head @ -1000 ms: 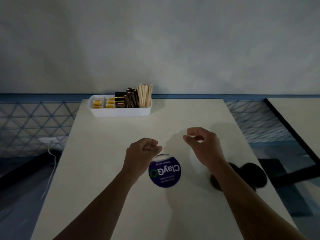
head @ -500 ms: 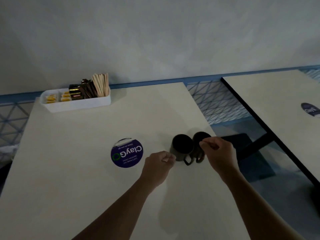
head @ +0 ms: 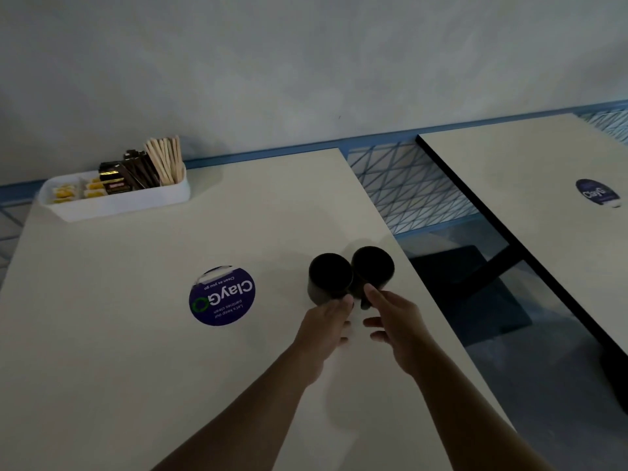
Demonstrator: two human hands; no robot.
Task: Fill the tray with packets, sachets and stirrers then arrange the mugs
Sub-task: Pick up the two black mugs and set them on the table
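Two black mugs stand side by side near the table's right edge, the left mug [head: 329, 277] touching the right mug [head: 373, 266]. My left hand [head: 324, 331] lies just in front of the left mug, its fingertips at the mug's base. My right hand [head: 397, 324] reaches to the right mug with fingers spread, the index tip at its lower side. Both handles are hidden behind my fingers. At the far left stands the white tray [head: 129, 203], holding yellow sachets [head: 63, 192], dark packets [head: 129, 175] and wooden stirrers [head: 166, 161].
A round blue ClayGo sticker [head: 221, 296] is stuck on the cream table [head: 136, 351] left of the mugs. A second table [head: 526, 164] with a black edge stands to the right across a gap of floor [head: 475, 283]. A grey wall runs behind.
The view has swung so the mugs sit near the middle. Both hands have moved in close to the mugs, and their curled fingers have spread out.
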